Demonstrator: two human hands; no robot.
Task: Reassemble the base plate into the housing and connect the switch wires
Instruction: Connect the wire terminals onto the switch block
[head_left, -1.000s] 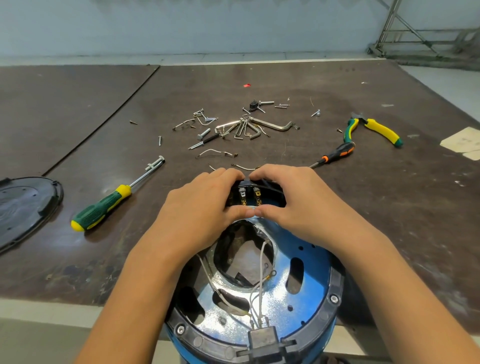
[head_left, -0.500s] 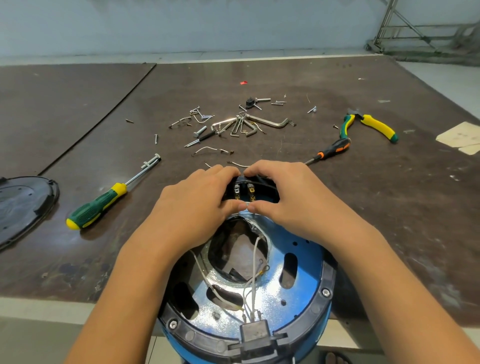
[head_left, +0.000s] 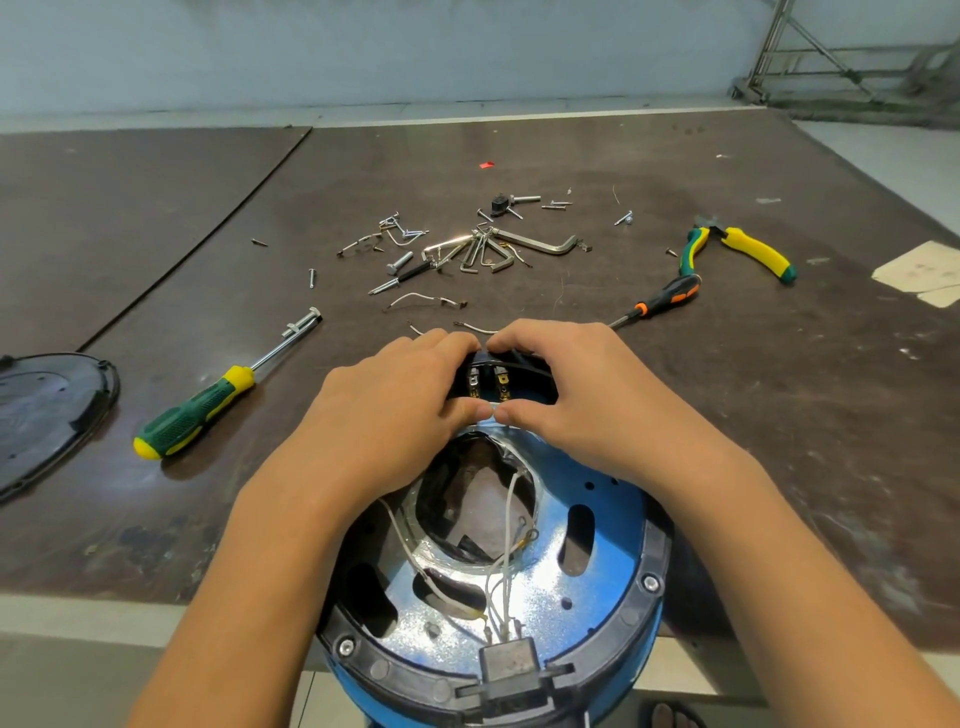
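While two screwdrivers (head_left: 195, 418) (head_left: 660, 301) lie beyond, left hand (head_left: 395, 410) and right hand (head_left: 582, 405) pinch one switch (head_left: 488, 382).

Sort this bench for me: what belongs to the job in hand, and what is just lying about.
In the job: left hand and right hand, both gripping the switch block; white wires; blue housing.
Lying about: green-yellow screwdriver, orange-black screwdriver, pliers, hex keys, loose screws, black cover at the left.
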